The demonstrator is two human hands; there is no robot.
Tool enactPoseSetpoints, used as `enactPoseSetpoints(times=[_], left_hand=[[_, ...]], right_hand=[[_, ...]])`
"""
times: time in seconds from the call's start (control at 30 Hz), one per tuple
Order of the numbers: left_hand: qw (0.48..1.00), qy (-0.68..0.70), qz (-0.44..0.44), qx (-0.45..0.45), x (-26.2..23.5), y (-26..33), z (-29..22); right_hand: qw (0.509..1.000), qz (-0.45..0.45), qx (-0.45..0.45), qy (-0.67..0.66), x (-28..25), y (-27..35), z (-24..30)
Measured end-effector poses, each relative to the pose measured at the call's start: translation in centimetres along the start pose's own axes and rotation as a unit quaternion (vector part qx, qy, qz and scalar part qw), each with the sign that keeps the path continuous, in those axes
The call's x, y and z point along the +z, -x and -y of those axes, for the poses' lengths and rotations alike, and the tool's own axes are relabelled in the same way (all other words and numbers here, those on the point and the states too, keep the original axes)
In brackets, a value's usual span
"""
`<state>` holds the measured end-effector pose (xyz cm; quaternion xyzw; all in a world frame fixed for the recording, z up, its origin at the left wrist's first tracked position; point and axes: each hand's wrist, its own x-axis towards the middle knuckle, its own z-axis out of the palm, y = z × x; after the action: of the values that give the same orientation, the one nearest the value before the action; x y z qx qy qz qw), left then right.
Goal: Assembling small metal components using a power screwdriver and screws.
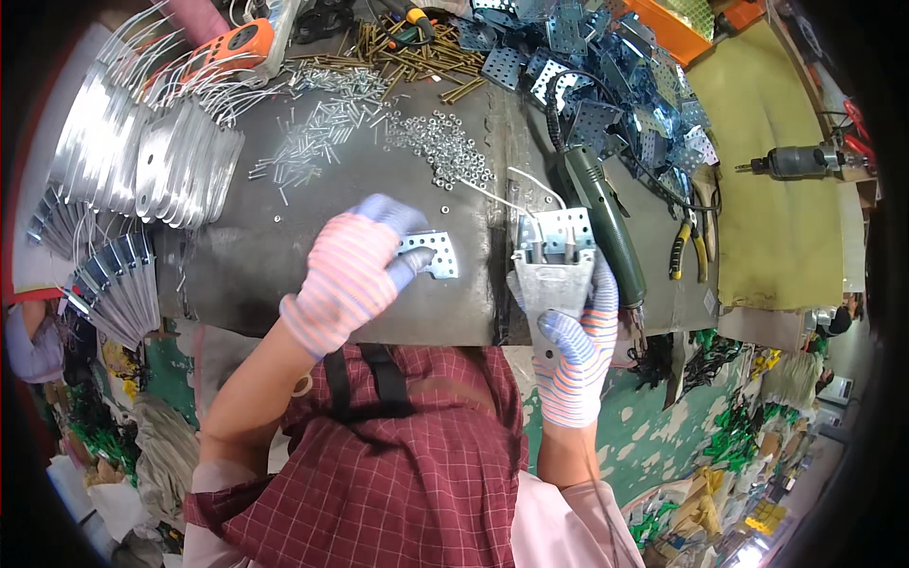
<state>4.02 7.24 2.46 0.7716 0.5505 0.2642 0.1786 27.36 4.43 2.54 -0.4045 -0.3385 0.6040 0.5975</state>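
Note:
My left hand (355,260), in a striped glove, pinches a small perforated metal plate (442,256) between thumb and fingers, just above the dark bench top. In my right hand (578,360), also gloved, is a flat grey metal casing (554,284), its wide end pointing away from me. Another perforated plate (566,227) sits at that wide end, with two posts in front of it. Two white wires (530,210) run out from this end. Right beside the casing lies a dark green power screwdriver (601,218) with a black cord.
Loose screws (303,142) and nuts (445,147) spread over the bench beyond my hands. Long brass-coloured rods (407,52) and heaped blue-silver perforated plates (587,76) lie farther back. Stacked metal casings (142,151) stand left. Pliers (684,248) and a drill-like tool (791,162) lie right.

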Motion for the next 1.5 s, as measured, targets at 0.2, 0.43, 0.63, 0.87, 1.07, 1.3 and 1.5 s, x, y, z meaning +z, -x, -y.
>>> enactPoseSetpoints(times=[0.2, 0.43, 0.63, 0.87, 1.07, 1.3, 1.5], left_hand=[[0.885, 0.424, -0.052, -0.186, 0.9, -0.2, -2.5], [0.958, 0.115, -0.258, 0.053, 1.1, -0.1, -1.8], [0.946, 0.087, -0.303, 0.069, 1.9, 0.9, -1.7], [0.930, 0.181, -0.319, -0.014, 3.4, 1.2, -1.6], [0.897, 0.304, -0.268, -0.176, 4.6, 1.6, -2.8], [0.880, 0.400, -0.239, -0.096, 5.4, 2.8, -6.0], [0.934, 0.281, -0.222, -0.012, 5.9, 2.8, -4.6]], right_hand=[[0.995, 0.047, 0.072, -0.054, 2.1, 1.0, 0.0], [0.989, 0.116, 0.086, -0.016, 2.5, 1.2, -1.2], [0.987, 0.143, 0.067, 0.002, 2.7, 1.6, -1.9], [0.971, 0.175, 0.011, 0.163, 2.7, 2.3, -1.3], [0.967, 0.184, -0.017, 0.178, 3.0, 2.6, -1.0], [0.935, 0.096, -0.136, 0.313, 3.1, 3.6, -3.4], [0.731, 0.142, -0.320, 0.585, -1.0, -1.3, 1.7]])
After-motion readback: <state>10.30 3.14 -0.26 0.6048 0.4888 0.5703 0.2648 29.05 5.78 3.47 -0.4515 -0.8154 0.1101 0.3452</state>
